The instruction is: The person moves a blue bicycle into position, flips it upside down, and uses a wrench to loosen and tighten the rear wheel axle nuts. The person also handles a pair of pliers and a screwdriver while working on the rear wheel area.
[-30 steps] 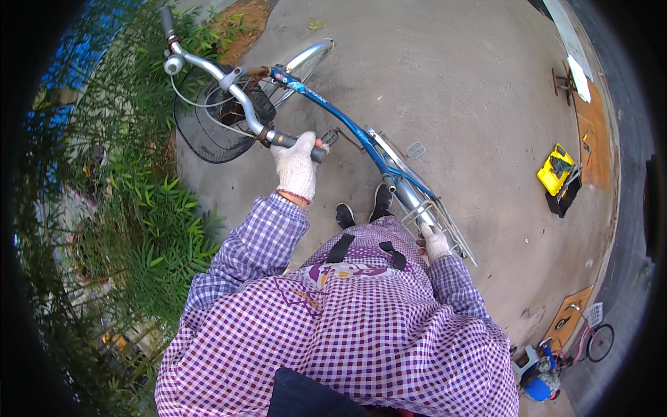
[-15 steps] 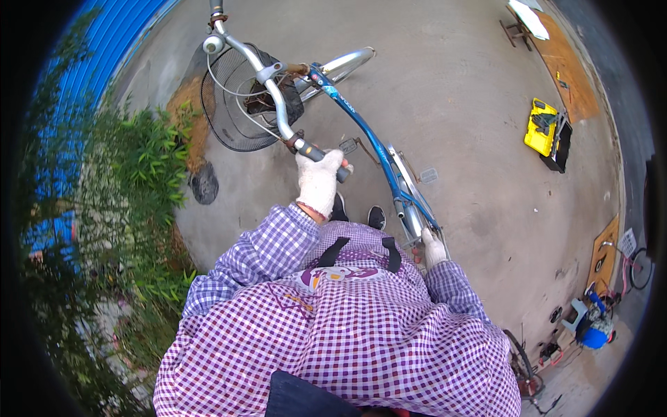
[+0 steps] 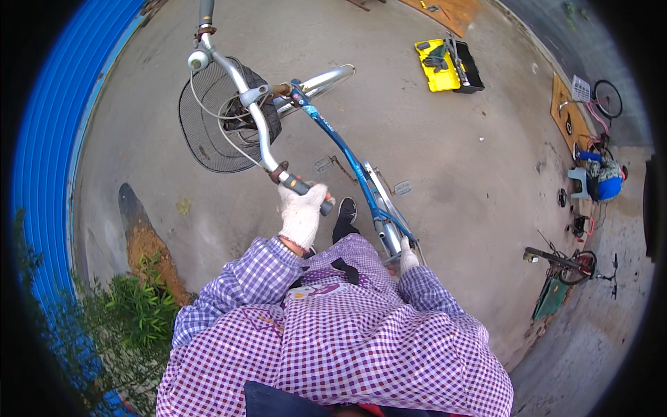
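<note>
A blue bicycle [image 3: 345,156] with silver handlebar [image 3: 265,132], bell [image 3: 199,60] and mesh basket [image 3: 206,139] stands angled in front of me; no saddle is visible. My left hand [image 3: 300,214], in a white knitted glove, is closed on the dark grip at the near end of the handlebar. My right hand [image 3: 408,256], also gloved, holds the bicycle's rear, by the silver tube and rack; its fingers are mostly hidden behind these. One of my dark shoes [image 3: 344,221] shows below the frame, beside the pedals.
A yellow-and-black toolbox [image 3: 438,76] lies ahead right. At right a person in a blue item [image 3: 608,186] is by a stool [image 3: 578,182], between a pink bicycle [image 3: 601,115] and another bicycle [image 3: 563,260]. A blue corrugated wall [image 3: 48,139] and plants [image 3: 146,313] are at left.
I have turned with the bicycle: plants slid down the left side, the blue wall came into view, and the toolbox and person moved upward in the picture. Both hands keep their holds.
</note>
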A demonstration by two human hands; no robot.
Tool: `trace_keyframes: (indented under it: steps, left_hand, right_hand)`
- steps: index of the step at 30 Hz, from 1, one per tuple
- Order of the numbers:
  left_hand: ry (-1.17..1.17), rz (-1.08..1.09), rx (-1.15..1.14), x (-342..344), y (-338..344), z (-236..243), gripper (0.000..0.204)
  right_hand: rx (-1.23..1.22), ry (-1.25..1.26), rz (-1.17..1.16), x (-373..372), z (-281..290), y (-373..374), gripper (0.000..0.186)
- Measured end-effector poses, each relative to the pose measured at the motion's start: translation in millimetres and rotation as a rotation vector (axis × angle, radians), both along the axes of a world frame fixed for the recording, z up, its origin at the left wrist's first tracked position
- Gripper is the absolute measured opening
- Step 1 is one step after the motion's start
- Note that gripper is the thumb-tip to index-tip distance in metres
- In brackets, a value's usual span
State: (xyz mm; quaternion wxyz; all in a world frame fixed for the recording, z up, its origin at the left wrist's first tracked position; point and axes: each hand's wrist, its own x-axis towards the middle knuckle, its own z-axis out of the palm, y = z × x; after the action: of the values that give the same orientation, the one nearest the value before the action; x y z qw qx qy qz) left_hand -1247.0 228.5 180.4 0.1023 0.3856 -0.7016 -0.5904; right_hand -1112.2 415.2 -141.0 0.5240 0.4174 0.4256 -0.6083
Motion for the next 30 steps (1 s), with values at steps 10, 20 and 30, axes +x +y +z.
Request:
trace_keyframes:
  steps: [10,20,30]
  left_hand:
    - [-0.124,-0.081,0.039,39,-18,-1,0.055]
    - [-0.579,-0.666,-0.217,-148,67,-41,0.066]
    - [-0.884,-0.927,-0.519,-190,40,17,0.061]
  right_hand:
    - [0.087,-0.178,-0.571,18,-13,37,0.076]
    - [0.447,-0.248,-0.799,-119,-103,168,0.084]
    - [0.665,-0.427,-0.842,-81,-101,215,0.074]
